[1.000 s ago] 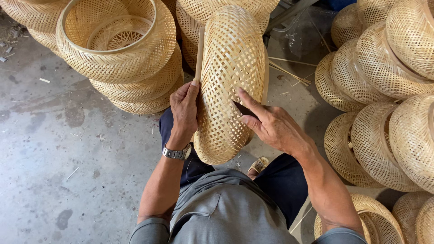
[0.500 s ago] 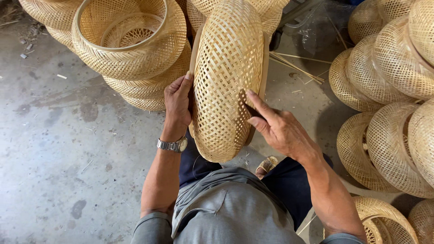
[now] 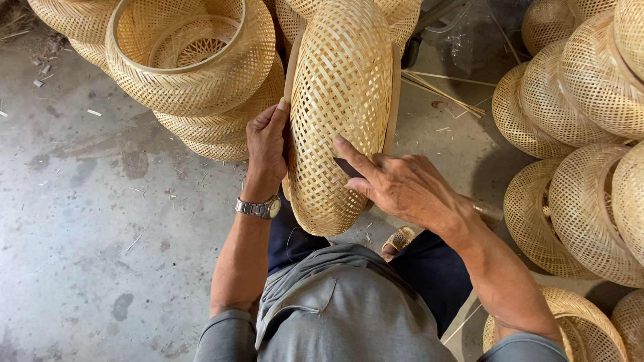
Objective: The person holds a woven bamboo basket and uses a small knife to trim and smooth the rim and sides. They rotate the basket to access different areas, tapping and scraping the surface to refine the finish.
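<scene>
While the left hand (image 3: 267,144) grips the rim of the woven basket (image 3: 341,114), fingers curled round its edge, the basket stands on edge above the lap. The right hand (image 3: 402,188) presses a dark blade (image 3: 347,167) against the weave, forefinger stretched along it, with basket stacks (image 3: 201,74) just behind.

Weaving workshop: stacked bamboo baskets (image 3: 194,74), concrete floor (image 3: 100,221)

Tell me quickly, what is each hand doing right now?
Left hand: closed on the rim of the woven bamboo basket.
Right hand: holds a small dark blade against the basket's side, index finger extended.
</scene>
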